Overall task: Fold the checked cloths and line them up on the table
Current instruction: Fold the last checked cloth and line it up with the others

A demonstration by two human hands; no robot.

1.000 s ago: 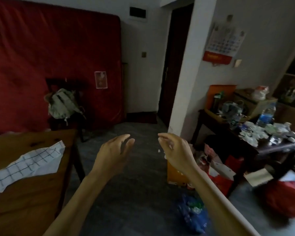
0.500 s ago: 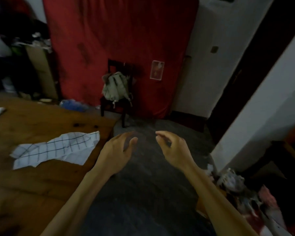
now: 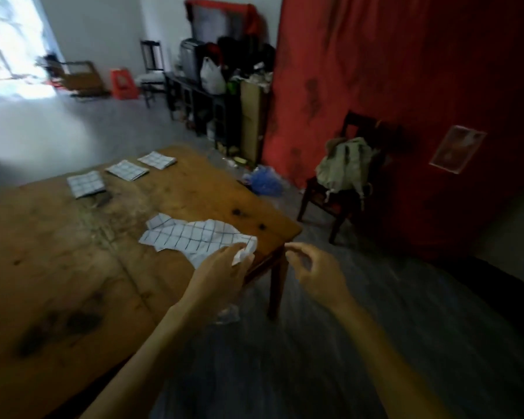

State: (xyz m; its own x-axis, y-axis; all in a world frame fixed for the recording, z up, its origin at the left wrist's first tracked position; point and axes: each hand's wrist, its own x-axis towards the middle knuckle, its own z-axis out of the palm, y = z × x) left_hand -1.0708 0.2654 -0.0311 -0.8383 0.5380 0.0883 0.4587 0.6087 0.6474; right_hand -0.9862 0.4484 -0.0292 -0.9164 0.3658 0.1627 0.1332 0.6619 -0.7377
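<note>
A crumpled white checked cloth lies near the right corner of the wooden table. My left hand grips the cloth's near right end. My right hand hovers off the table's corner, fingers loosely curled, holding nothing. Three folded checked cloths lie in a row along the far edge: one at the left, one in the middle, one at the right.
A dark chair with a greenish bag stands right of the table before a red mattress. A blue bag lies on the floor. Cluttered black shelves stand at the back.
The view has swung left, bringing the table and the three folded cloths into sight. My left hand has reached the crumpled cloth and taken hold of its end; the right hand stays empty.
</note>
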